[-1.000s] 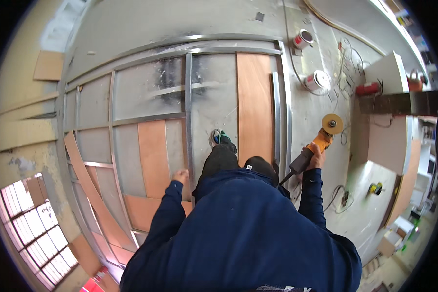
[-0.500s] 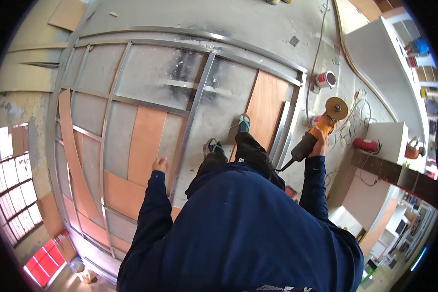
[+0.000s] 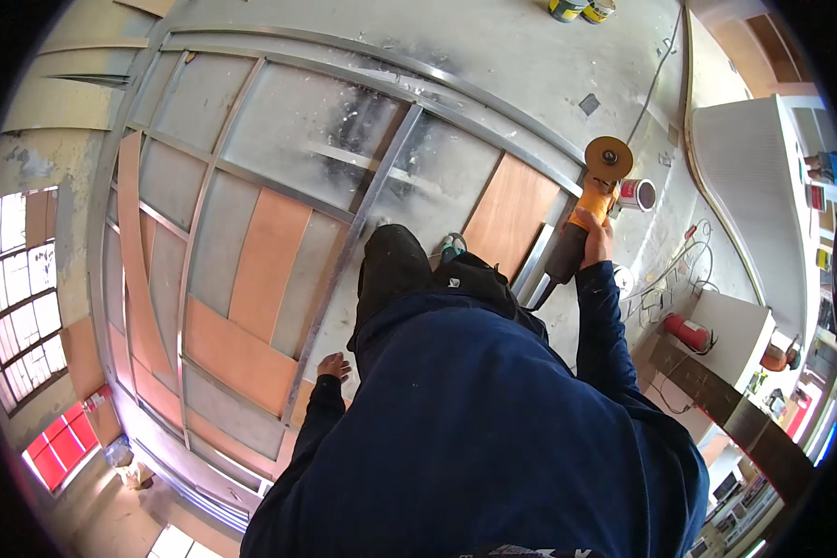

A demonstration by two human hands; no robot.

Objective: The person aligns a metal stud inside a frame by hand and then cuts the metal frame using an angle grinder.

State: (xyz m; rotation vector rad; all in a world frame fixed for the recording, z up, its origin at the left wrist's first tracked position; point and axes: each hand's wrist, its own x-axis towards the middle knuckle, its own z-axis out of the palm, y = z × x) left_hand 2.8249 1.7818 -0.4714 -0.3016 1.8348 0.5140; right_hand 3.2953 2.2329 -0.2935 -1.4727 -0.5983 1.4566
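Observation:
My right hand (image 3: 597,240) is wrapped round an orange and dark angle grinder (image 3: 593,199). Its round tan disc (image 3: 609,159) points away from me, over the outer edge of a metal frame (image 3: 381,181) on the floor. Down at my left side, my left hand (image 3: 335,366) hangs with its fingers apart and nothing in them. It is nearest to the frame's long middle bar and a wooden strip. One of my legs is lifted at the knee; a sandalled foot (image 3: 451,245) shows beside the bar.
Reddish-brown boards (image 3: 270,256) lie within the frame, and a long narrow board (image 3: 136,251) slants across its left part. To the right are a paint can (image 3: 636,194), tangled cables (image 3: 688,256), a red cylinder (image 3: 686,332) and a white cabinet (image 3: 749,167). Two cans (image 3: 568,9) stand at the far edge.
My left hand has swung back toward my body, and one knee has come up. The grinder in my right hand has shifted left and farther from me. The whole view has shifted somewhat.

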